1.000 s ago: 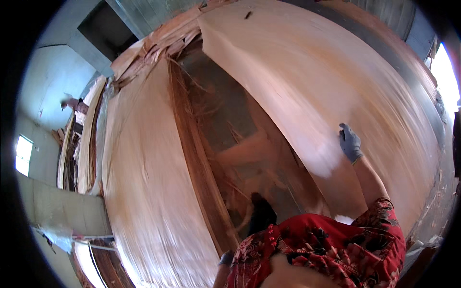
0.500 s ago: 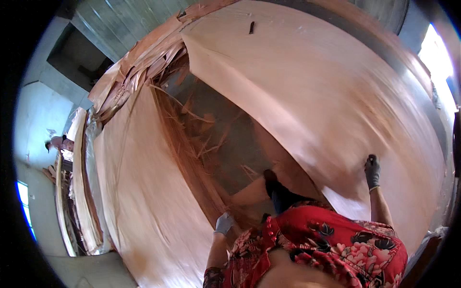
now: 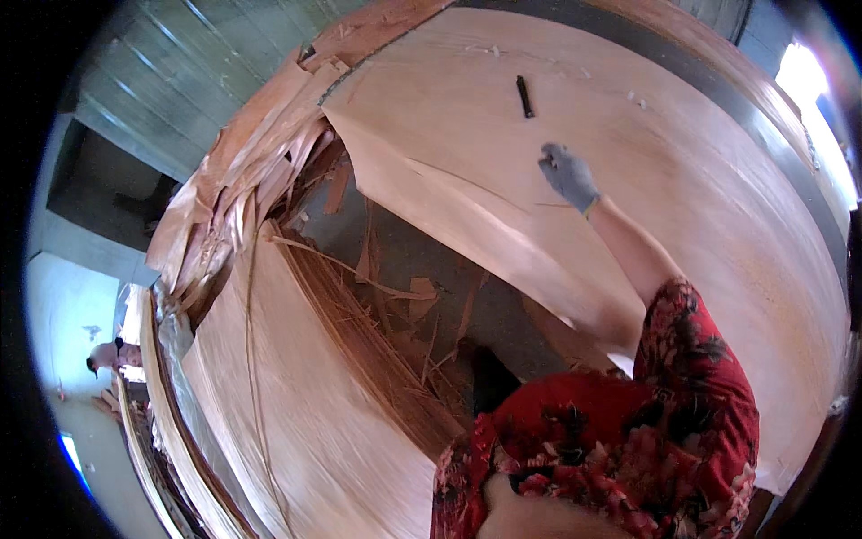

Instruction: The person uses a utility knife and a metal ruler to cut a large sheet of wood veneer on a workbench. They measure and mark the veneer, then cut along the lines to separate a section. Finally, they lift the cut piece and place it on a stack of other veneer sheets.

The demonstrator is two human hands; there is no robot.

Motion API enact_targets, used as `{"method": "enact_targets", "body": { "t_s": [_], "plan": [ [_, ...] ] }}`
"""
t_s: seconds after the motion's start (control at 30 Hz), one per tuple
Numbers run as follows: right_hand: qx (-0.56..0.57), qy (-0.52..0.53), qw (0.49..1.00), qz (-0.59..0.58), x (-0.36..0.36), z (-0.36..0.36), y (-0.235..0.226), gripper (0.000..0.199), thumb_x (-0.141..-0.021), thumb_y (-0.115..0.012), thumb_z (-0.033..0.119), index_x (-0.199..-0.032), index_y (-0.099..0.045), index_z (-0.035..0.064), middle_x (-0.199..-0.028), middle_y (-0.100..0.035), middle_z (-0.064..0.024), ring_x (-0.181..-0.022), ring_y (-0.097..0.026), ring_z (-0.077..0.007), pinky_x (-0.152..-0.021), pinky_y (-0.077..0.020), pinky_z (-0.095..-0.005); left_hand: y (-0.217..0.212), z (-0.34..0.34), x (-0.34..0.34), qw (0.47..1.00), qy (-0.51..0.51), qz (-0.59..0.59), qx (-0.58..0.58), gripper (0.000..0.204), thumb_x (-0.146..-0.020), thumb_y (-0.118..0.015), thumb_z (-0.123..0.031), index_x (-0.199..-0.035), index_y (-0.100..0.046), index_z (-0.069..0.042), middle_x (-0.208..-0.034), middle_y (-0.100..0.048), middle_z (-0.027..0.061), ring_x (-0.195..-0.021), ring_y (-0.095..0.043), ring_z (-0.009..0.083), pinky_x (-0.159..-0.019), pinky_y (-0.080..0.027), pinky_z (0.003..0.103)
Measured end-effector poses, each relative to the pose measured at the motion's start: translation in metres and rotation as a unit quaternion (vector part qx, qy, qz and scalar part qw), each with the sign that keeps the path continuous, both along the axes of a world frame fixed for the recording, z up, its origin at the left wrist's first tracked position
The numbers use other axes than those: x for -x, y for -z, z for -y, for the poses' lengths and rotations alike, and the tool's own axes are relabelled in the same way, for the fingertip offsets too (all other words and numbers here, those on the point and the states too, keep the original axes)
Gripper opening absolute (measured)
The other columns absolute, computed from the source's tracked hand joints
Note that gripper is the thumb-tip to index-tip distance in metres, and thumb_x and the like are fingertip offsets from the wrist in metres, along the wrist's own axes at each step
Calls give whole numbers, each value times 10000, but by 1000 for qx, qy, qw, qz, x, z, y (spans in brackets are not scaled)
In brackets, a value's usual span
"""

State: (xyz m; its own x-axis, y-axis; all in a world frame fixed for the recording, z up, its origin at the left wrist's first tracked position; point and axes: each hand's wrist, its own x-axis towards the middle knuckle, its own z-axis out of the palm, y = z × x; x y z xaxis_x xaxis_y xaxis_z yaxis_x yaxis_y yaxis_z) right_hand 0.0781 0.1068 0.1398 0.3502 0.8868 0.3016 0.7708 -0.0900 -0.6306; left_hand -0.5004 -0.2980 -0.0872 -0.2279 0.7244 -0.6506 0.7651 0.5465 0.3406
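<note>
A wood veneer workshop or mill is shown. Broad stacks of thin veneer sheets (image 3: pixel 646 180) are laid out on both sides, torn strips and scraps (image 3: pixel 395 305) are scattered over the concrete floor (image 3: pixel 503 305) between them, and a corrugated metal wall (image 3: pixel 206 63) is seen behind

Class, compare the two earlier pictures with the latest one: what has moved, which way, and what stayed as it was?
The gloved right hand has reached up and forward across the big veneer sheet, toward the small dark tool lying on it; whether it grips anything cannot be told. The left hand, seen low by the left-hand stack half a second ago, is now out of view. Both veneer stacks and the scrap strips between them lie unchanged.
</note>
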Motion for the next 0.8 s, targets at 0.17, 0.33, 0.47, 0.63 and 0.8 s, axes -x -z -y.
{"method": "enact_targets", "body": {
  "t_s": [0.17,0.33,0.47,0.63,0.8],
  "plan": [
    [60,106,990,67,-5,-147,11,416,-825,-592,301,-1156,-539,54,-1128,-569,-195,-1011,-565,-366,-834,-467,-434,1,-187,56,999,17,9,-50,437,-891,-492,-248,-1239,-447,13,-980,-646,214,-920,-614,306,-775,-476,387],
    [115,217,962,116,-23,-168,33,445,-819,-600,322,-1171,-524,61,-1101,-566,-216,-1016,-553,-396,-827,-464,-467,-15,-341,140,994,72,31,-76,475,-896,-488,-221,-1291,-409,31,-985,-652,207,-924,-616,286,-784,-476,370],
    [173,263,930,192,-21,-250,40,484,-819,-587,327,-1270,-486,181,-1070,-580,-221,-979,-571,-396,-806,-475,-469,-58,-503,190,988,98,28,-117,507,-900,-485,-200,-1332,-379,45,-988,-657,201,-928,-617,270,-792,-476,357],
    [258,449,820,242,-69,-302,73,423,-858,-489,343,-1264,-516,228,-975,-626,-216,-869,-615,-393,-753,-500,-449,-49,-593,252,979,-65,127,-145,487,-952,-458,-191,-1386,-332,-12,-1264,-526,149,-935,-568,174,-922,-410,303],
    [168,394,903,29,-16,-363,52,430,-824,-557,274,-1181,-481,46,-925,-610,-281,-901,-590,-427,-756,-465,-478,-35,-655,280,1000,20,-17,4,446,-946,-449,-166,-1357,-374,-11,-1258,-532,153,-956,-562,200,-915,-412,317]
  ]
}}
